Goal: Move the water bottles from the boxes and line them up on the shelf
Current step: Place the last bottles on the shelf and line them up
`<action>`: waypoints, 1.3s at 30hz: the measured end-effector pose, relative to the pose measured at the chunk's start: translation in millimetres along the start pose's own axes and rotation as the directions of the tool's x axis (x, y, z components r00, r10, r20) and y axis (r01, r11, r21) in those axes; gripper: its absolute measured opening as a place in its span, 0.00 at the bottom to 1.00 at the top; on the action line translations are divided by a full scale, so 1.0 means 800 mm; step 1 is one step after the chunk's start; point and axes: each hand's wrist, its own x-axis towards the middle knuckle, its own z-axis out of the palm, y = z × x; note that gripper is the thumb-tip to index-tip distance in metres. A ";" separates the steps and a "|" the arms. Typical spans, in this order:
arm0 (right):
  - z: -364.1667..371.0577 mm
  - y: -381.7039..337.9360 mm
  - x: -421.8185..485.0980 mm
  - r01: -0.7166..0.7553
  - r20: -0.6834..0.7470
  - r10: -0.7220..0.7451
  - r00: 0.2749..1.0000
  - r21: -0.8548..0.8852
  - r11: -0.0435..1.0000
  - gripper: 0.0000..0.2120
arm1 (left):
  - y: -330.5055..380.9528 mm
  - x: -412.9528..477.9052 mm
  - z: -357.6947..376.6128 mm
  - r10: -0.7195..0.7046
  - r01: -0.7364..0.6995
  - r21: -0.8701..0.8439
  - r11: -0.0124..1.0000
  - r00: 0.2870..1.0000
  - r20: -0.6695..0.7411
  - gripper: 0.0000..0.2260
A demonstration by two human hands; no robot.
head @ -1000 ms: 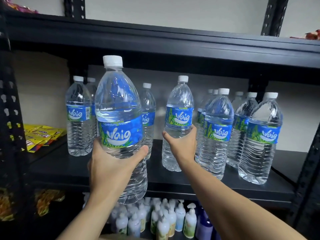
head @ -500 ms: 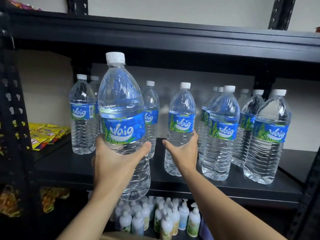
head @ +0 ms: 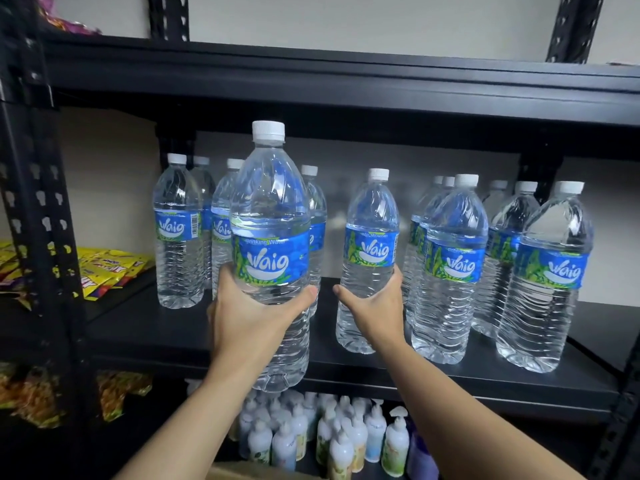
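Showing at bottom edge, nearest: corner of a cardboard box, contents out of view.

Rising from below: 2 bare forearms.

Left grip: thumb and fingers wrapped round lower body of water bottle 1. Upright, full, white cap, blue Waig label. Carried in the air before the shelf, base hanging in front of its front edge, not set down.

Right grip: curled round waist of water bottle 2, just under the label. Tilted slightly, base down at the shelf board near the front, contact not certain. Placed in the gap between 2 clusters.

Standing on same board, right of gap: right cluster, 6 caps visible, packed close, 2 bottles at the front, rest behind.

Standing left of gap: left cluster, 4 caps visible, set further back, partly hidden behind water bottle 1.

Lying at far left, on neighbouring board: yellow snack packets.

Stored 1 level down: small pump bottles, pale tops, crowded together; orange packets to the left.

Spanning above: upper shelf board, black, purple wrappers at left end.

Backing everything: pale wall.
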 end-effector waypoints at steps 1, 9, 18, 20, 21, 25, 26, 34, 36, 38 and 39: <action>-0.003 0.000 0.000 0.002 0.024 -0.002 1.000 -0.003 1.000 0.50 | 0.000 0.000 0.001 -0.005 0.005 0.003 1.000 1.000 0.005 0.33; -0.039 0.031 -0.018 -0.022 0.288 0.063 0.956 -0.143 0.989 0.45 | 0.006 0.010 0.018 -0.010 0.010 -0.013 1.000 1.000 0.011 0.34; -0.050 0.070 -0.030 0.068 0.447 0.268 0.853 -0.605 0.794 0.62 | 0.008 0.034 0.047 -0.009 0.009 0.010 1.000 0.999 0.031 0.36; -0.052 0.065 -0.032 0.092 0.453 0.266 0.851 -0.627 0.774 0.61 | 0.004 0.042 0.055 -0.015 0.014 0.023 1.000 0.999 0.041 0.38; -0.053 0.064 -0.033 0.105 0.453 0.258 0.853 -0.634 0.766 0.58 | 0.002 0.046 0.058 -0.015 0.014 0.030 0.999 0.999 0.044 0.38; -0.054 0.064 -0.035 0.126 0.450 0.240 0.860 -0.643 0.756 0.55 | -0.005 0.057 0.073 -0.008 0.005 0.050 0.999 0.998 0.057 0.40; -0.054 0.064 -0.036 0.132 0.449 0.234 0.862 -0.645 0.753 0.56 | -0.007 0.059 0.076 -0.008 0.005 0.054 0.999 0.998 0.063 0.42; -0.056 0.057 -0.035 0.118 0.450 0.250 0.857 -0.645 0.755 0.42 | -0.032 0.067 0.093 -0.058 0.050 0.100 0.994 0.995 0.080 0.49; -0.056 0.056 -0.035 0.115 0.440 0.245 0.864 -0.646 0.754 0.41 | -0.038 0.066 0.095 -0.085 0.076 0.103 0.992 0.993 0.085 0.49; -0.056 0.055 -0.037 0.122 0.436 0.234 0.869 -0.648 0.752 0.40 | -0.041 0.065 0.096 -0.108 0.098 0.103 0.990 0.990 0.093 0.47; -0.056 0.056 -0.037 0.128 0.437 0.228 0.870 -0.646 0.752 0.40 | -0.042 0.066 0.097 -0.117 0.107 0.101 0.989 0.988 0.100 0.46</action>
